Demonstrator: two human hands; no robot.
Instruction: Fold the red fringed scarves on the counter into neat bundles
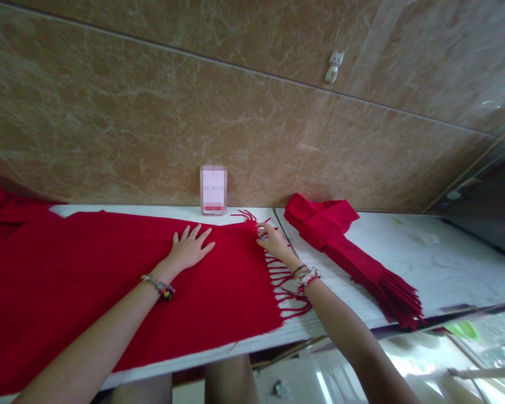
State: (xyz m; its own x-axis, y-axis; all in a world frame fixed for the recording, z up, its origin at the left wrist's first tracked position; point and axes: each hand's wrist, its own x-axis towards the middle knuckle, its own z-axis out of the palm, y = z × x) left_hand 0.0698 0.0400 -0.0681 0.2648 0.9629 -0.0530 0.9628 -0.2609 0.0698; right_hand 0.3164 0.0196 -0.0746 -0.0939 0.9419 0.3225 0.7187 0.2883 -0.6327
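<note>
A red scarf (219, 292) lies spread flat over the white tabletop, its fringe (283, 286) fanned out along the right end. My left hand (189, 247) rests palm down on the cloth, fingers spread. At the scarf's far right corner, my right hand (273, 241) has its thumb and fingers bent together in a pinch on the fringed edge. Part of the fringe is hidden under that hand and wrist. To the right, a second red scarf (332, 230) lies folded over itself, with its tassels (395, 297) pointing toward the near edge.
A phone-like device (214, 191) with a blurred screen leans against the brown marbled wall (143, 112). More red cloth (0, 202) is bunched at the far left. A small white cat-shaped hook (334, 66) is on the wall. The white table (454, 264) continues right, past a seam.
</note>
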